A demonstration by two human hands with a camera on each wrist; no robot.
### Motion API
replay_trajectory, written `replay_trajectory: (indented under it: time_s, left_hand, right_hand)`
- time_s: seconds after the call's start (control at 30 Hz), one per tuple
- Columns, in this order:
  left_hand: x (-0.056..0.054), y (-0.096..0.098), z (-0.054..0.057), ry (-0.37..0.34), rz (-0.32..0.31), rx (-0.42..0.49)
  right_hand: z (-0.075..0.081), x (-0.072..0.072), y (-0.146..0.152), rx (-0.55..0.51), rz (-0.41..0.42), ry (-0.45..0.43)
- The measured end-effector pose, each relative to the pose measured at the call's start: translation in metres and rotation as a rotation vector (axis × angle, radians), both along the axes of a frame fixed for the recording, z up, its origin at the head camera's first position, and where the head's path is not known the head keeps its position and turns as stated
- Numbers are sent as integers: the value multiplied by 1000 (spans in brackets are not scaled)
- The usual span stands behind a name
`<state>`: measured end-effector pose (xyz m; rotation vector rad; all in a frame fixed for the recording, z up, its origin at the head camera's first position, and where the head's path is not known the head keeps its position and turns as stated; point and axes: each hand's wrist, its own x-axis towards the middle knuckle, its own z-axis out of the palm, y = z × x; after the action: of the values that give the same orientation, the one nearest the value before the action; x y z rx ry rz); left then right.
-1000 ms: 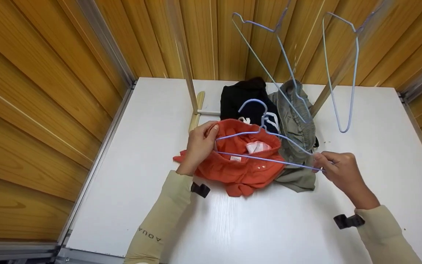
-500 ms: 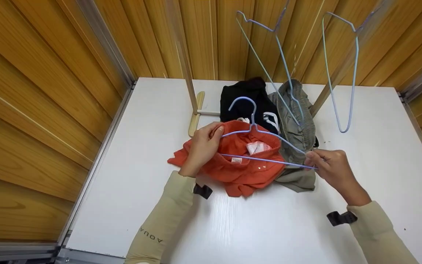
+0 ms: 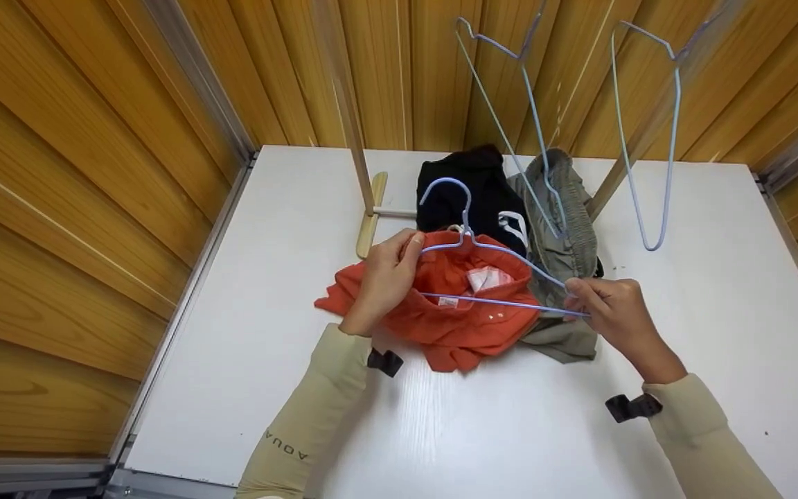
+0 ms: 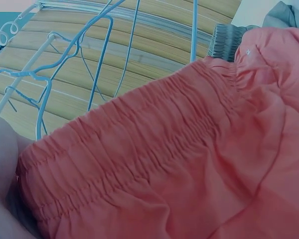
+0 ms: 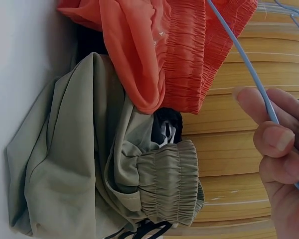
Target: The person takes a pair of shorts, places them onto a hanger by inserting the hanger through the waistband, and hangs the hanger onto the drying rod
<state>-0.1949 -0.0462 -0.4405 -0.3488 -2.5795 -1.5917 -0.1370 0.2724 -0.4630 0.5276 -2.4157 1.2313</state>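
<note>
Orange-red shorts (image 3: 454, 333) with an elastic waistband lie bunched in the middle, the waist opening facing up. My left hand (image 3: 391, 274) pinches the left side of that waistband. A blue wire hanger (image 3: 510, 303) lies across the opening, its left end inside the waist and hidden there, its hook pointing away from me. At the hanger's right end, my right hand (image 3: 610, 305) grips the wire between thumb and fingers; the right wrist view shows this wire (image 5: 244, 55) between them. In the left wrist view, the gathered waistband (image 4: 129, 139) runs from the hand.
Behind the shorts lie a black garment (image 3: 465, 177) with a white print and grey-green pants (image 3: 558, 208). Two wire hangers (image 3: 534, 104) (image 3: 672, 138) hang above them. A wooden rack post (image 3: 354, 138) stands at the left, another (image 3: 624, 166) at the right, on the white table (image 3: 233, 346).
My right hand has moved left with the hanger, sliding it further into the waist opening. My left hand has shifted slightly right with the waistband. The hanging hanger above swings a little.
</note>
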Motion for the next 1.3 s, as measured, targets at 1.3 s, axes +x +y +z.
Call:
replay_trajectory:
  time_s: [1.3]
  left_hand:
    - [8, 19, 14, 37, 10, -123]
  right_hand:
    - [-5, -7, -26, 35, -30, -18]
